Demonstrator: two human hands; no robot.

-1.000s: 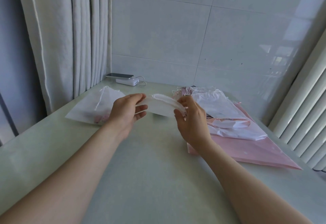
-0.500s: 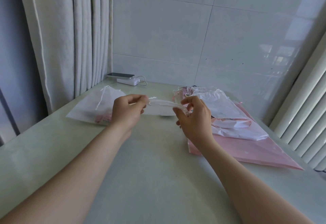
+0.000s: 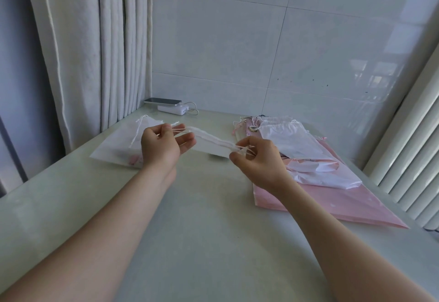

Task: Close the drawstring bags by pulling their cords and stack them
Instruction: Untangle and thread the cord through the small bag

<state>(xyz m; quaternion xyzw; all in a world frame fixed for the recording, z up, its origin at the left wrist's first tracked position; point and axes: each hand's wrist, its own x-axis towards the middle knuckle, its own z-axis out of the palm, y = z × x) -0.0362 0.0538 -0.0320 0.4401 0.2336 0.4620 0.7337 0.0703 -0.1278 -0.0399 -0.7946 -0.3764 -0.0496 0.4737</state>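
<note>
While white drawstring bag (image 3: 209, 141) hangs above bench (image 3: 190, 206) between hands, left hand (image 3: 161, 147) fingers pinch left cord (image 3: 177, 131), right hand (image 3: 259, 161) fingers pinch right cords (image 3: 244, 150), so opposed pull can cinch mouth. Likely finished bag (image 3: 111, 147) lies far left; unclosed pile (image 3: 297, 140) right.

Pale tiled wall (image 3: 237, 47), grey curtain (image 3: 95, 47), daylit pale-green table (image 3: 202, 230).

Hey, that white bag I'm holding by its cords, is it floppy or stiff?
Probably floppy: the bag sags between the left hand and right hand. Likely light: pinched thin cords alone seem to carry it.
</note>
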